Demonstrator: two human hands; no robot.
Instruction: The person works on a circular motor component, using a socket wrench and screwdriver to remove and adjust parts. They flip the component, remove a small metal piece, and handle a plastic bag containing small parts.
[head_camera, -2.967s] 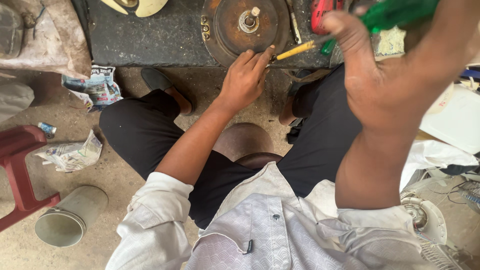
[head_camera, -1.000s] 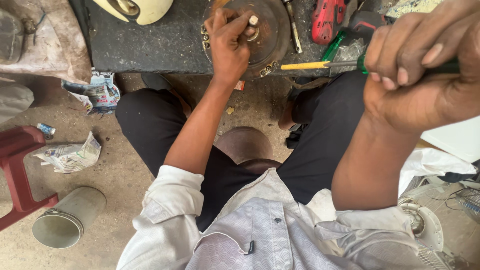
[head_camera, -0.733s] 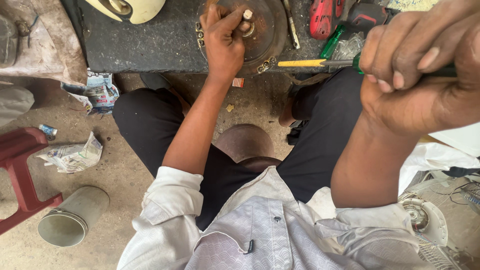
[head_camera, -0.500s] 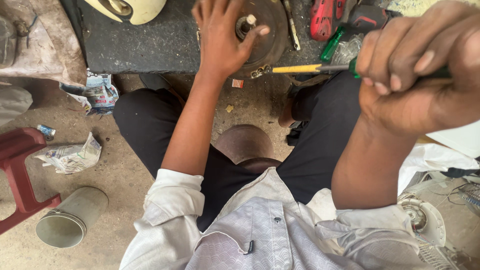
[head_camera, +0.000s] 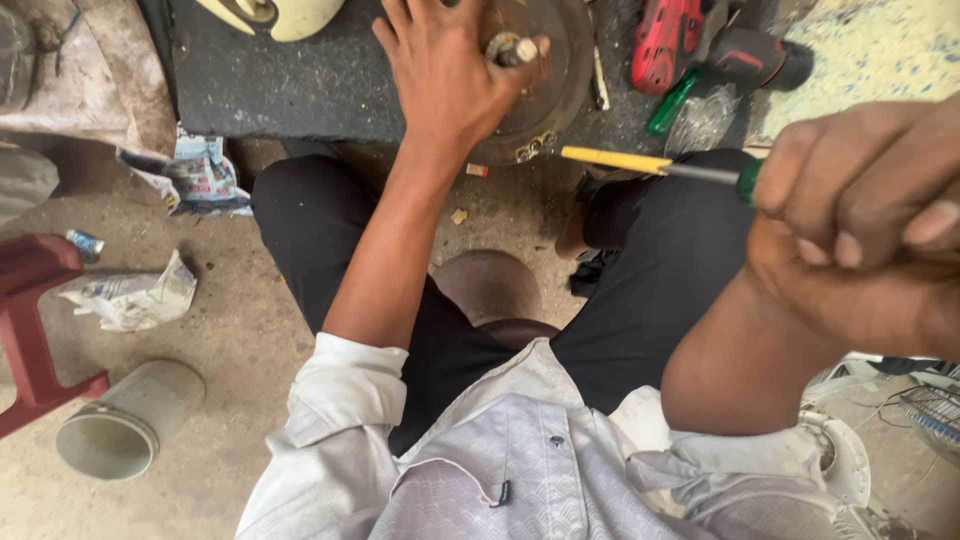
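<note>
Now, going from left, the left hand (head_camera: 440, 75) lies spread flat on the round rusty metal disc (head_camera: 545, 75), which sits on the dark table (head_camera: 300, 75), with its thumb by the little shaft (head_camera: 512, 48) in the middle. It should press down firmly so the disc cannot spin. The right hand (head_camera: 865, 225) is closed tight around a screwdriver (head_camera: 650, 165), whose yellow tip points at the disc's edge and should go in slowly.

red stool (head_camera: 30, 330) left | pale cylinder (head_camera: 125, 420) lying on floor | crumpled paper (head_camera: 135, 298) near stool | red tool (head_camera: 668, 40) top
</note>
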